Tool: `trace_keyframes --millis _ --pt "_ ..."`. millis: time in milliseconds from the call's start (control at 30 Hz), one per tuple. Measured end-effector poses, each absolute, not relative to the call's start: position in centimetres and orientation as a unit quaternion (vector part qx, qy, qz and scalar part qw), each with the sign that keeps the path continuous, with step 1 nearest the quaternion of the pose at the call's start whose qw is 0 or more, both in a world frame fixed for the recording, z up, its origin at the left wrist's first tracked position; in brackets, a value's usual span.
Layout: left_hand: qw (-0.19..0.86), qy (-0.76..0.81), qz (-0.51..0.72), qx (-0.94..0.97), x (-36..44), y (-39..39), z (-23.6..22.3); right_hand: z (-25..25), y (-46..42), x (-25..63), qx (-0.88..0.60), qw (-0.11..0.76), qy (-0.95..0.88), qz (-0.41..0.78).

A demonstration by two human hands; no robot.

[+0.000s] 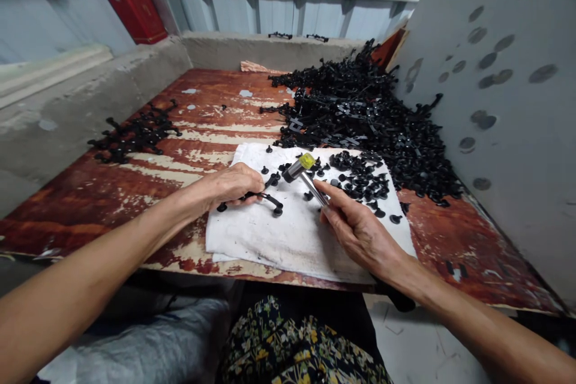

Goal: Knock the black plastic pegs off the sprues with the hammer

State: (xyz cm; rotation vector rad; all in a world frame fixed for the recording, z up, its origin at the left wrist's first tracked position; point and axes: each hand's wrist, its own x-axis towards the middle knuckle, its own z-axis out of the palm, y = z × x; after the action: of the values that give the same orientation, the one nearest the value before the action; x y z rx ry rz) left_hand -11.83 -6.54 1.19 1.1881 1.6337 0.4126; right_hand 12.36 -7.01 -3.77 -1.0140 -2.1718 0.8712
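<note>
My left hand [238,185] is closed on a black bracket-like part [270,199] with round knobs at its ends, held low over the white cloth [261,240]. In my right hand [353,222] is a small mallet [297,168], gripped by its metal shaft, with a yellow face and a dark face on its head. The mallet's head is up and to the right of the bracket-like part. Small black round-headed pieces [360,183] lie scattered on the cloth, mostly at its right side.
A big heap of black parts [355,108] covers the table's back right. A smaller pile [135,132] sits at the left on the worn red-brown table [211,96]. A concrete ledge [225,48] runs behind, and a pale spotted panel [504,102] stands at right.
</note>
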Motion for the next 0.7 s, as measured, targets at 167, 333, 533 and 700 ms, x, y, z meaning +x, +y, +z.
trace_keyframes --millis 167,333,533,700 --pt "0.507 0.69 0.162 0.491 -11.8 -6.4 1.5 -2.5 -6.1 11.3 -0.341 0.308 -0.851 0.254" --pt "0.509 0.678 0.161 0.505 -11.8 -6.3 1.3 -2.1 -5.1 10.5 -0.313 0.232 -0.907 0.158" --pt "0.512 0.685 0.163 0.492 -11.9 -6.4 1.3 -1.7 -5.1 10.6 -0.311 0.26 -0.906 0.126" --pt "0.508 0.689 0.162 0.491 -11.9 -6.5 1.3 -1.9 -5.1 10.6 -0.303 0.241 -0.912 0.137"
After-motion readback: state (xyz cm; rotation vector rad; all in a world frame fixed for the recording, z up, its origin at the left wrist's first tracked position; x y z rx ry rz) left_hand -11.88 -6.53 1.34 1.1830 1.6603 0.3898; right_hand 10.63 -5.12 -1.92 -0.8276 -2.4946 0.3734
